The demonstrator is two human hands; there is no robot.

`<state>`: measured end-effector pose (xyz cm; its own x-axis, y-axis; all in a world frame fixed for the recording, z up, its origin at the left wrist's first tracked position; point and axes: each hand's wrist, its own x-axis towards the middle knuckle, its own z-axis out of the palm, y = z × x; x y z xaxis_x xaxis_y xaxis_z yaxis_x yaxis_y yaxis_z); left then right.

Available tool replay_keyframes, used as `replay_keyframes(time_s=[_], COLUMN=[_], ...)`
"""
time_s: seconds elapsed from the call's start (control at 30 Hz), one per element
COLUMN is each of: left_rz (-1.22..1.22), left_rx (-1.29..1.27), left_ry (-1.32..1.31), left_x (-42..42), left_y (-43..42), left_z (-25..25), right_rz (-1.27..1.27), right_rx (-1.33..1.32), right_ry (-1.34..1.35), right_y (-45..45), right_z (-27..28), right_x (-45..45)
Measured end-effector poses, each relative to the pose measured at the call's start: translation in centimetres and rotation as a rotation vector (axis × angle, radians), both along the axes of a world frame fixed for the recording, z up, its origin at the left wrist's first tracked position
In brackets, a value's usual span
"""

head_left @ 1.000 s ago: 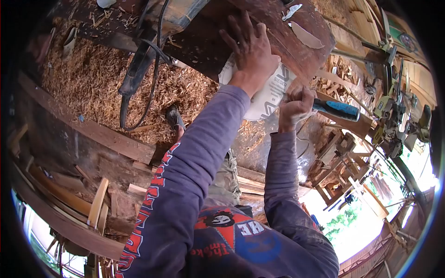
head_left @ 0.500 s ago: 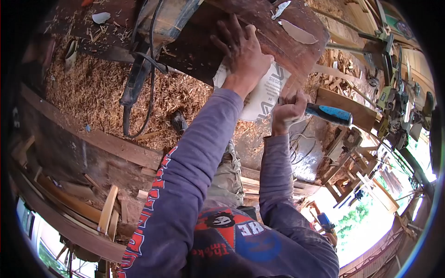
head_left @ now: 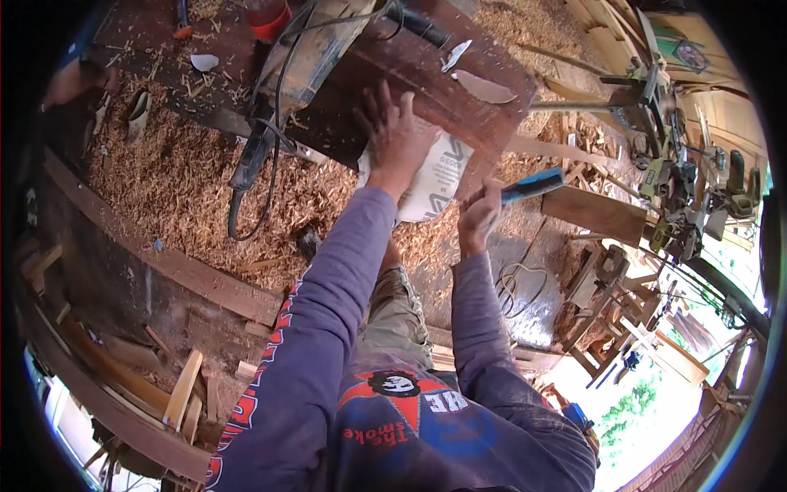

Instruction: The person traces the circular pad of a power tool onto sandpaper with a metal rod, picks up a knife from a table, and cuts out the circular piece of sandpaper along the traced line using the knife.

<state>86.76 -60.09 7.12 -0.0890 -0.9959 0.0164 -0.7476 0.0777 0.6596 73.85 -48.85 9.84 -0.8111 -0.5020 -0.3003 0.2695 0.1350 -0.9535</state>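
A white printed sheet [head_left: 434,184] with a rounded edge lies at the near edge of a dark wooden board [head_left: 484,123]. Pressed flat over its left part, with fingers spread, is my left hand [head_left: 399,139]. My right hand [head_left: 480,211] is closed on a tool with a blue and black handle [head_left: 533,187], just right of the sheet. The handle sticks out to the right; the tool's working end is hidden by the hand. A torn pale piece [head_left: 484,87] rests farther up the board.
A dusty power tool [head_left: 316,61] with a black cord lies left of my left hand. Behind it stands a red container [head_left: 268,20]. Wood shavings [head_left: 180,172] cover the floor. Clamps [head_left: 656,176] and wood offcuts are at the right. A person's hand [head_left: 78,82] shows at the far left.
The view has shifted, bringing the red container into sight. The blue handle has swung from pointing down-right to up-right. My left hand stays spread on the sheet.
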Motion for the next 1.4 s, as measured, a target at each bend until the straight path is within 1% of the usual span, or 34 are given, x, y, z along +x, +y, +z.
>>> replay_keyframes(time_s=[0.03,0.1,0.13,0.17,0.2,0.23,0.27,0.3,0.37,0.4,0.47,0.5,0.53,0.57,0.6,0.63,0.67,0.7,0.73,0.77,0.8,0.83,0.87,0.9,0.97,1.0,1.03,1.1,1.13,1.17,1.23,1.3,1.37,1.4], left_rz=[0.004,-0.001,0.071,0.141,0.132,0.211,0.293,0.29,0.324,0.32,0.341,0.335,0.38,0.424,0.419,0.345,0.325,0.305,0.27,0.224,0.198,0.177,0.16,0.14,0.216,0.172,0.148,0.055,0.03,0.013,-0.16,-0.177,-0.217,-0.219], left_rx=[-0.025,-0.072,0.016,0.103,0.09,0.026,-0.036,-0.047,-0.045,-0.053,0.044,0.028,-0.011,-0.05,0.077,0.345,0.638,0.636,0.89,1.152,1.156,1.138,1.12,1.132,1.231,1.106,1.106,0.76,0.705,0.704,0.55,0.586,0.611,0.604], left_ry=[0.006,0.019,0.045,0.071,0.071,0.069,0.065,0.061,0.085,0.084,0.272,0.277,0.19,0.102,0.361,0.657,0.892,0.888,1.145,1.394,1.387,1.519,1.653,1.647,1.63,1.588,1.586,1.397,1.279,1.279,1.216,1.196,1.282,1.286], left_x=[0.4,1.3,1.6,1.8,2.0,2.1,2.2,2.3,2.6,3.1,4.4,5.1,6.2,7.5,9.1,10.4,11.7,12.4,13.0,13.2,13.0,12.9,13.0,13.1,13.1,13.1,13.4,13.9,14.6,15.1,16.0,17.0,17.4,17.7], left_y=[0.4,1.8,2.6,3.1,3.6,4.3,4.8,5.0,5.4,5.9,6.7,7.5,9.3,10.9,12.4,14.1,15.8,17.4,18.9,19.8,20.3,21.0,21.8,22.4,22.7,23.3,23.6,24.0,23.8,23.7,23.8,24.0,23.9,23.9], left_z=[-0.4,0.7,1.5,2.3,2.5,2.1,1.6,1.4,1.2,1.4,1.9,2.3,2.6,2.4,-0.7,0.6,2.0,5.0,7.4,8.6,9.2,9.6,10.0,9.7,8.6,10.4,11.6,13.3,13.3,13.6,15.8,17.6,18.6,19.3], right_rz=[0.003,0.107,0.153,0.145,0.279,0.412,0.517,0.513,0.711,0.748,0.783,0.825,0.786,0.779,0.74,0.693,0.68,0.606,0.529,0.517,0.483,0.447,0.419,0.404,0.41,0.403,0.397,0.308,0.302,0.293,0.345,0.357,0.401,0.366], right_rx=[-0.016,0.095,0.113,0.097,0.2,0.306,0.321,0.31,0.43,0.463,0.461,0.46,0.369,0.353,0.353,0.35,0.339,0.22,0.094,0.076,0.018,-0.038,-0.062,-0.072,-0.163,-0.201,-0.218,-0.075,0.013,0.002,0.048,0.06,-0.063,-0.044], right_ry=[0.004,-0.032,0.002,0.004,0.206,0.408,0.414,0.411,0.521,0.47,0.42,0.374,0.263,0.271,0.01,-0.255,-0.254,-0.445,-0.628,-0.621,-0.685,-0.749,-0.722,-0.714,-0.717,-0.701,-0.689,-0.396,-0.339,-0.333,-0.069,-0.051,-0.215,-0.225], right_y=[0.6,1.6,1.5,1.1,0.3,-0.6,-1.8,-2.8,-4.1,-4.0,-2.5,-1.9,-0.3,1.4,3.5,5.7,7.7,9.5,11.2,12.6,14.0,15.3,16.6,17.6,18.9,19.4,20.1,21.0,21.9,22.3,23.7,24.9,25.4,25.3], right_z=[0.6,1.7,1.6,1.3,1.1,0.6,-0.2,-0.7,-1.1,-0.7,0.2,0.7,1.4,2.4,3.4,4.2,5.0,5.7,6.3,7.0,8.1,9.1,10.0,11.0,12.7,13.6,13.9,14.8,16.3,16.6,16.9,17.3,18.0,18.5], right_x=[-0.3,-0.9,-1.6,-2.4,-2.9,-3.6,-4.3,-4.4,-4.0,-4.0,-3.5,-3.2,-2.6,-2.3,-2.3,-2.1,-1.7,-1.1,-0.5,0.2,1.1,1.8,2.7,3.6,5.3,6.1,6.4,7.2,7.7,7.9,8.3,9.0,9.5,10.2])
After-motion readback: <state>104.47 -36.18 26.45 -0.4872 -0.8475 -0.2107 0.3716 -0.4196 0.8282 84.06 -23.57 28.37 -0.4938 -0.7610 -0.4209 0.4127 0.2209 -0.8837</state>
